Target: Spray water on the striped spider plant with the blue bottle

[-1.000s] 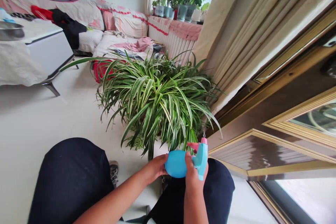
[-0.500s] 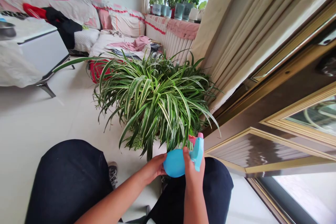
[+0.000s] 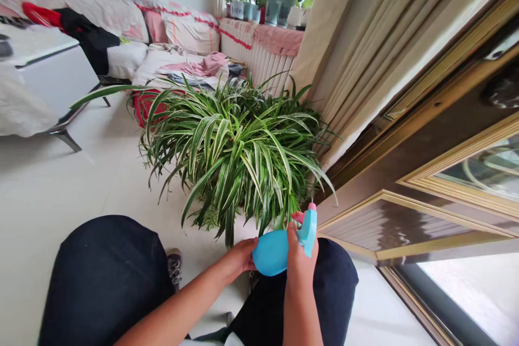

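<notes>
A blue spray bottle point(image 3: 270, 253) with a pink nozzle and trigger lies tipped on its side between my hands, above my right knee. My right hand point(image 3: 301, 259) is wrapped round its neck, just below the spray head. At the bottle's base, my left hand point(image 3: 242, 257) grips it, the fingertips partly hidden beneath. A faint streak of mist shows at the nozzle, which points away from me toward the lower right leaves. Directly ahead spreads a large spider plant point(image 3: 239, 146) with long green-and-white striped leaves; its pot is hidden under them.
To the right stand a brown door point(image 3: 430, 184) with gold trim and a long beige curtain point(image 3: 365, 54). Several potted plants point(image 3: 271, 8) line the windowsill. A cloth-covered sofa point(image 3: 182, 32) and a white table point(image 3: 57, 75) are at the back left.
The bottle's spray head has risen slightly and a thin mist now shows at its nozzle. The view has shifted a little, moving the room leftward. Both hands keep their hold.
</notes>
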Action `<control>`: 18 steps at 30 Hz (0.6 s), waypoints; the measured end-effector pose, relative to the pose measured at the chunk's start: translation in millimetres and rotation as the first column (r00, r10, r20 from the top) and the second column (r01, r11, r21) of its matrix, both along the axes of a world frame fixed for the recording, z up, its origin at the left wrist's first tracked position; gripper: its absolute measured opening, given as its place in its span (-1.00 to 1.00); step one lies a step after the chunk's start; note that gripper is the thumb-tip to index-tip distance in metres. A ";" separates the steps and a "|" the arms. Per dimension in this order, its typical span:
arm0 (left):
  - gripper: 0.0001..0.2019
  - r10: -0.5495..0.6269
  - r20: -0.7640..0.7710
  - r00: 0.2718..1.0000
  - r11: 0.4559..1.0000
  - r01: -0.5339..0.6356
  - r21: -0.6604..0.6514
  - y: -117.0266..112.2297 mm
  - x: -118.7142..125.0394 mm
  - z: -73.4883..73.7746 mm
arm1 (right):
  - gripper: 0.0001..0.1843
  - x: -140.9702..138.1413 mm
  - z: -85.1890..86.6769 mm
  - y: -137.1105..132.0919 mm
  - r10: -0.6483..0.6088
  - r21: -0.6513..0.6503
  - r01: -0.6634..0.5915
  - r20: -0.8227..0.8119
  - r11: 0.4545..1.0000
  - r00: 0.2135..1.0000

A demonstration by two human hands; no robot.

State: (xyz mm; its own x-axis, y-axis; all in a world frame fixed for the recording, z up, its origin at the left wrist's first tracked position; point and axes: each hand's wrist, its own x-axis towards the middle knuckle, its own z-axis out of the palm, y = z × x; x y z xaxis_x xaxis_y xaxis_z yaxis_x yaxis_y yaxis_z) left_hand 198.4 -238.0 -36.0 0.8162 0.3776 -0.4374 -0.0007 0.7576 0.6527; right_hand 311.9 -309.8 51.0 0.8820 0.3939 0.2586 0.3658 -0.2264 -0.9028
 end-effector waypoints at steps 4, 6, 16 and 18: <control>-0.49 0.006 -0.033 0.999 1.000 -0.007 -0.003 -0.3 1.1 -0.9 | -0.29 -2.7 2.2 0.4 -0.030 0.020 0.032 -0.068 0.999 0.997; -0.50 0.008 -0.047 0.999 1.000 -0.008 -0.010 -0.3 1.5 -2.6 | -0.28 -4.2 3.9 1.4 -0.034 0.022 0.036 -0.101 0.999 0.994; -0.56 -0.030 -0.172 0.985 0.996 0.014 -0.093 -2.9 5.5 -22.4 | -0.35 1.6 -7.9 9.8 0.141 -0.087 -0.152 -0.122 0.984 0.982; -0.53 -0.048 -0.224 0.973 0.993 0.021 -0.118 -6.9 8.1 -31.0 | -0.36 2.3 -12.2 13.9 0.186 -0.162 -0.209 -0.144 0.964 0.972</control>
